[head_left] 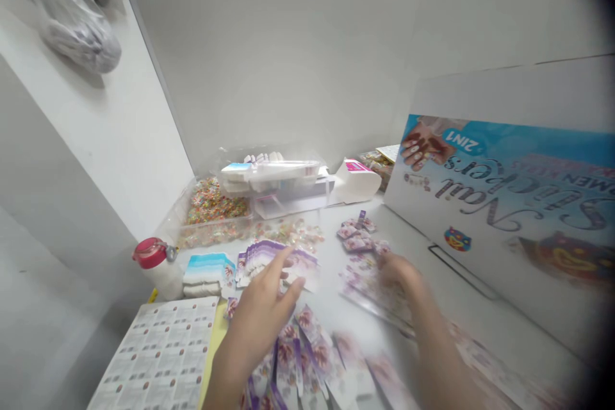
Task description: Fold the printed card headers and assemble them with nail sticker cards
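Note:
My left hand [264, 304] reaches over a fanned stack of purple-and-white cards [307, 266], its thumb and fingers apart. Whether its fingertips touch the cards I cannot tell. Under and beside my left wrist, many loose purple floral cards [312, 352] lie spread over the table. My right hand [402, 272] is at a pile of pink-and-white floral sheets [362, 282]. Motion smears its fingers, so any grip is unclear. Just beyond it sits a cluster of small folded floral packets [358, 240]. A stack of blue-topped cards [207, 269] stands left of the purple stack.
A printed "Nail Stickers" box [480, 205] walls off the right side. At the back are a clear tub of colourful bits [218, 202] and a plastic tray [283, 170]. On the left are a red-capped bottle [156, 262] and label sheets [161, 352].

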`<state>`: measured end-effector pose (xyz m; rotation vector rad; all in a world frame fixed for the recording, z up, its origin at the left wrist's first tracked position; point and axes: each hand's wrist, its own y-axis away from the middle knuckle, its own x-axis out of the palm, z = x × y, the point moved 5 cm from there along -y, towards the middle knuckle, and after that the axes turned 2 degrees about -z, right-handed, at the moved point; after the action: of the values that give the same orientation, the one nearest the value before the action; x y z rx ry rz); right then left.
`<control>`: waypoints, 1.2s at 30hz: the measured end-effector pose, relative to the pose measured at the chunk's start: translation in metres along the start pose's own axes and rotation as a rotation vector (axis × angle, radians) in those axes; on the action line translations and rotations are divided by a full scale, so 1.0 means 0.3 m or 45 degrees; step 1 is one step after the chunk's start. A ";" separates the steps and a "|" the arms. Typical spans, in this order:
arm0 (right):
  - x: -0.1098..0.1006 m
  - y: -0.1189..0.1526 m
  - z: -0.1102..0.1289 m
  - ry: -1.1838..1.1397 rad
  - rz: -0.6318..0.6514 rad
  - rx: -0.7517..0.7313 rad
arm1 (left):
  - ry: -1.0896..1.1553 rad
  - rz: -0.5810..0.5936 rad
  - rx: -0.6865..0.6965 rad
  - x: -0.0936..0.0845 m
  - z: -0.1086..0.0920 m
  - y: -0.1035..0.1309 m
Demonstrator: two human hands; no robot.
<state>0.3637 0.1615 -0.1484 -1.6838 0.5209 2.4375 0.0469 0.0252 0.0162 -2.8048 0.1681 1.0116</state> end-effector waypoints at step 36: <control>-0.410 0.679 0.484 -0.838 -0.398 -1.359 | 0.979 -0.195 -0.011 0.063 -0.031 0.000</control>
<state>0.2198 0.0338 0.0533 -0.8342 -1.1906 2.9056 0.0672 0.0225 0.0111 -2.9946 0.0291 -0.1335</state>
